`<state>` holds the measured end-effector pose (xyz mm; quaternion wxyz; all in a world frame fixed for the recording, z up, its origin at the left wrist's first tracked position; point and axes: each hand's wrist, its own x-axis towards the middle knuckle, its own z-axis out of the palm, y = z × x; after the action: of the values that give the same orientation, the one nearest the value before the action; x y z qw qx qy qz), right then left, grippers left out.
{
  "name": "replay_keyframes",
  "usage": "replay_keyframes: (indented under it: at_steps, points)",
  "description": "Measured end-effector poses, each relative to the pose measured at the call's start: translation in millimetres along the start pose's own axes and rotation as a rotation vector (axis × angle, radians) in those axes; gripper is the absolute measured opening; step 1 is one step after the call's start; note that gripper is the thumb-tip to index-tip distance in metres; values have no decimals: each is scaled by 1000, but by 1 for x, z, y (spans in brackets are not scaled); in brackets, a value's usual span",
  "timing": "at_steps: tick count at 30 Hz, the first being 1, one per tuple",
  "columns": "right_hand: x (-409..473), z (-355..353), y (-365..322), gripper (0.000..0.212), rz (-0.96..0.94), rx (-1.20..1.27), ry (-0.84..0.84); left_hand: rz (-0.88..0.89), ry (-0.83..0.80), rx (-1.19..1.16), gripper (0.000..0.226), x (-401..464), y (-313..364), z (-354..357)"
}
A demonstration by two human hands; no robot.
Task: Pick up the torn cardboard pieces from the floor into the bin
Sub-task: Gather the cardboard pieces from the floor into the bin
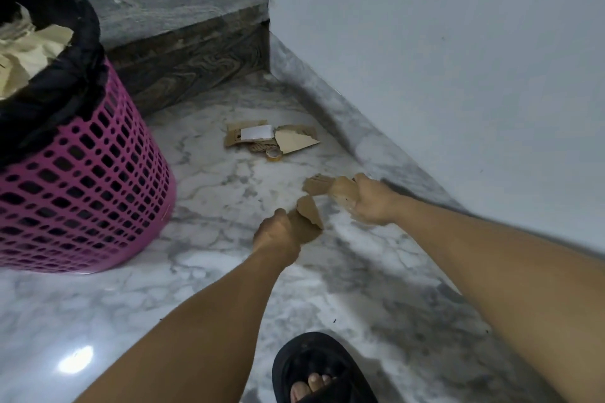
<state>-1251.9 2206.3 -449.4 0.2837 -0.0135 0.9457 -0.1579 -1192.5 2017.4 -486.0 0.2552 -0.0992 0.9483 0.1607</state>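
While the left hand (276, 232) grips one brown torn cardboard piece (309, 213) mid-frame, the right hand (370, 203) grips another piece (319, 185) (both jagged). More scraps (271, 137) lie higher up on the shiny marble floor (131, 298) near the grey step (173, 13). The pink bin (82, 180), upper left, is cut off; curled fingers are hidden.

floor (203, 275): white-grey marble, glossy, one bright light glare near left
wall (442, 26): plain pale, right side
skirting (357, 137): marble
step (176, 26): grey stone, swirled riser, far left
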Motion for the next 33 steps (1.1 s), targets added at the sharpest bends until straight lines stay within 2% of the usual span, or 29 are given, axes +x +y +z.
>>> replay_keyframes:
  at_steps: [4, 9, 13, 21, 25, 30, 33]
  points:
    - [19, -1, -24, 45, -59, 13, 61, -41, -43, 13, 50, 9, -22, -26]
    - [42, 5, -52, 65, -70, -94, 69, -67, 7, -24, 49, 24, -53, -58]
    - [48, 8, -59, 57, -41, -265, 73, -96, 59, -131, 51, 37, -67, -72]
    - [57, -13, -62, 45, 12, -48, 27, -106, 132, -162, 45, 58, -74, -89]
    - [53, -23, -80, 31, -44, -63, -41, -136, 158, -189, 46, 68, -70, -102]
    - [42, 6, -95, 43, -141, -208, -144, -190, 161, -229, 51, 80, -57, -117]
    - [41, 23, -87, 64, -220, -402, -74, -183, 158, -247, 52, 93, -53, -130]
